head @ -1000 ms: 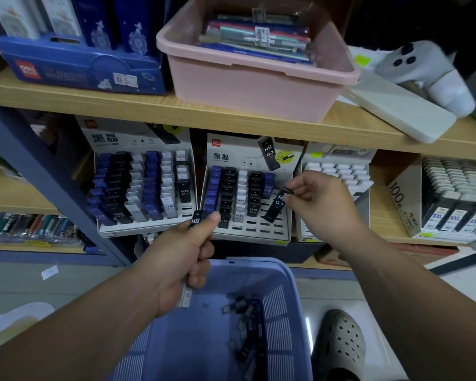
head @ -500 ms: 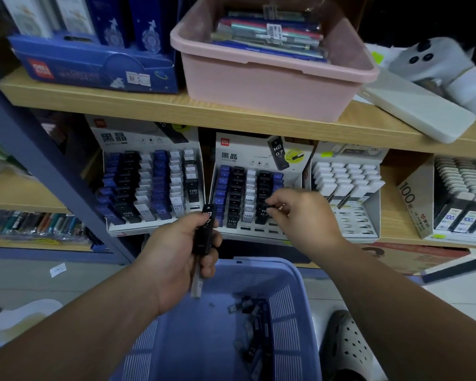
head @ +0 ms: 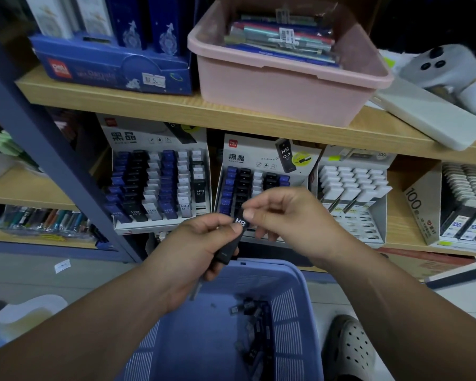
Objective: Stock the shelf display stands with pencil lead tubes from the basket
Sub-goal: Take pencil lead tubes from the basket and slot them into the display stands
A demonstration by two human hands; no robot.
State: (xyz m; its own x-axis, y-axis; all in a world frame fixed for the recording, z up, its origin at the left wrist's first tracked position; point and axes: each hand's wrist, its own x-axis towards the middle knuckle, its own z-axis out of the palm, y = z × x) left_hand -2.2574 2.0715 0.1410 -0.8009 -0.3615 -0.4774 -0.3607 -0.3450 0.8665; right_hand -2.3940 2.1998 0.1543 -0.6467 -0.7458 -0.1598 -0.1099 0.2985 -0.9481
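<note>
1. Where the right hand (head: 291, 215) reached into the middle display stand (head: 248, 155) half a second ago, it now pinches the top of the black HB tube (head: 232, 237).
2. Same tube sits in the left hand (head: 193, 254), fingers curled round it, above the basket (head: 286, 312).

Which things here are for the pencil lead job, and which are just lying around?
For the job: black HB tube, left hand, right hand, blue basket, loose tubes, middle display stand.

Just lying about: pink tub, dark blue box, holey shoe.
</note>
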